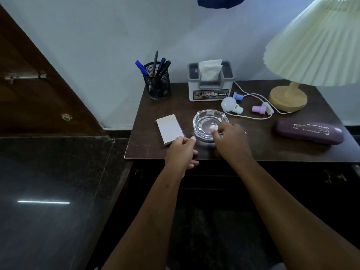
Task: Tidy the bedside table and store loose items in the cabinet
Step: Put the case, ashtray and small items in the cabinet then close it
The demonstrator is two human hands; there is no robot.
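Hooked over the near rim of a glass ashtray (202, 117), the fingers of the right hand (231, 141) grip it. The left hand (181, 151) curls at the near corner of a white box (169, 128); its hold cannot be told. Clearing of the bedside table (175, 106) appears barely begun. Lifting the loose items and opening the dark cabinet (253, 178) below, apparently shut, likely comes next. The ashtray holds one pale scrap. A closed purple spectacle case (309, 131) hides its contents. Farther back, pens fill a mesh pen cup (157, 84), and a tissue rises from a grey tissue holder (210, 88).
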